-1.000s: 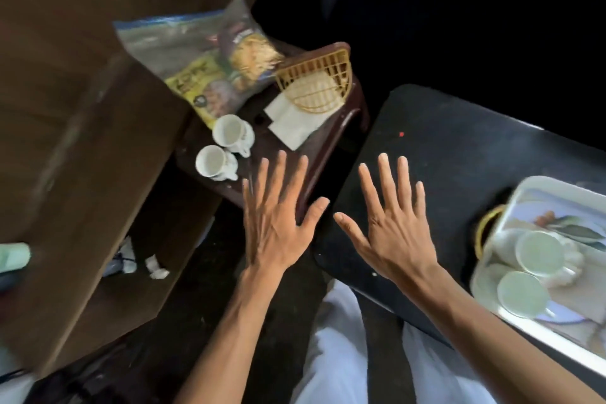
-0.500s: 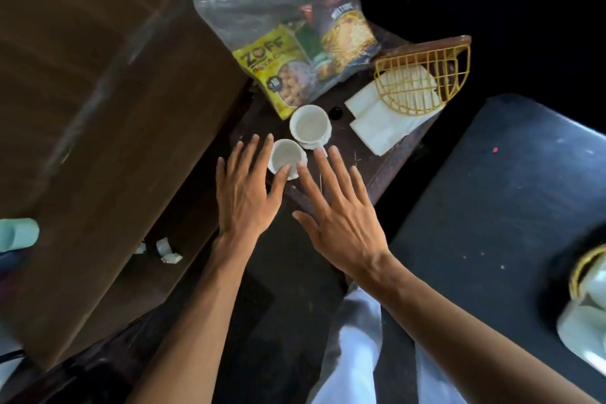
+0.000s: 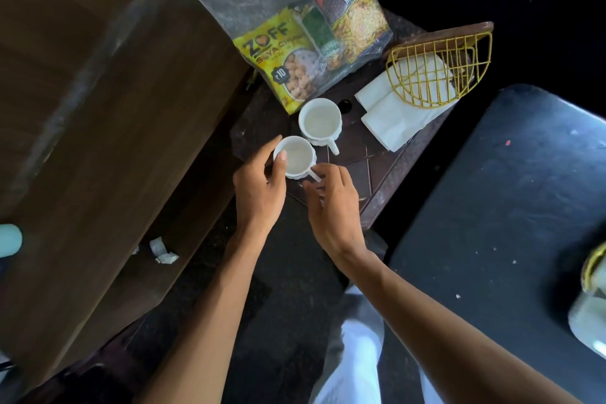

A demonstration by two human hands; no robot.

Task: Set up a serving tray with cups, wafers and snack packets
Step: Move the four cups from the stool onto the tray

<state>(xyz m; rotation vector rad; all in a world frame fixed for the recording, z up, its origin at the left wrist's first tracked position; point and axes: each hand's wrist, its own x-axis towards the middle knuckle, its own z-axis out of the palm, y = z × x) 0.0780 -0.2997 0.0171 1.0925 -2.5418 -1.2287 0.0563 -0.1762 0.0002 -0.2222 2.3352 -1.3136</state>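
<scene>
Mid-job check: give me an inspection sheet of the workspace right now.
Surface: dark side table.
Job's things: near cup and far cup upright, side by side; zip bag of snack packets behind them.
Clutter: napkins partly under a yellow wire basket; crumpled paper on the floor.
Hands: left hand grips the near cup's rim; right hand pinches its handle.
Cables: nothing seen.
Surroundings: brown wooden cabinet left, black surface right.

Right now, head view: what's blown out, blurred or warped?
Head view: near cup and far cup blown white, interiors featureless; pale object at the right edge smeared by blur; wooden cabinet edges look bowed by the wide lens; top right corner crushed black.
</scene>
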